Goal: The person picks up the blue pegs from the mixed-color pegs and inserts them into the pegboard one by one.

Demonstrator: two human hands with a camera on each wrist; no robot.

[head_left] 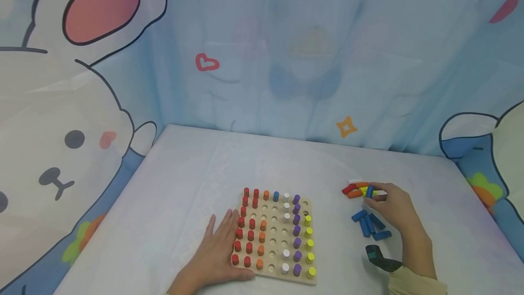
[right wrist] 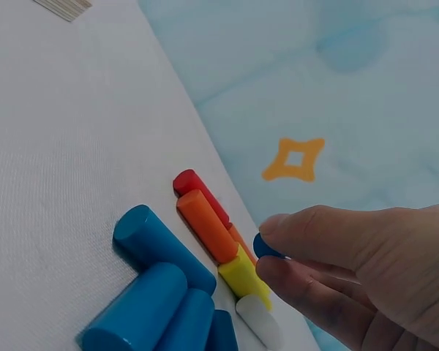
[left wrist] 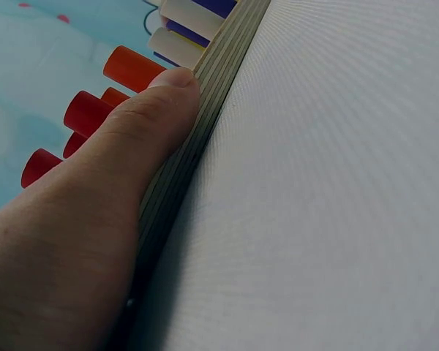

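A wooden pegboard (head_left: 300,278) lies on the white table, with red, orange, blue, white, purple and yellow pegs standing in its holes. Several holes in its middle columns show bare. My left hand (head_left: 214,251) rests along the board's left edge, fingers straight, thumb at the near edge; in the left wrist view the thumb (left wrist: 143,121) lies against the layered wooden side. To the right, my right hand (head_left: 395,206) pinches a blue peg (head_left: 370,191) between thumb and fingers, above the loose pegs. Only the peg's end shows in the right wrist view, the rest hidden by the fingers.
Several loose blue pegs (head_left: 368,224) lie in a heap right of the board. Behind them is a mixed group with a red peg (head_left: 349,189), orange pegs (head_left: 355,194), yellow and white ones. A patterned curtain (head_left: 311,81) hangs behind the table.
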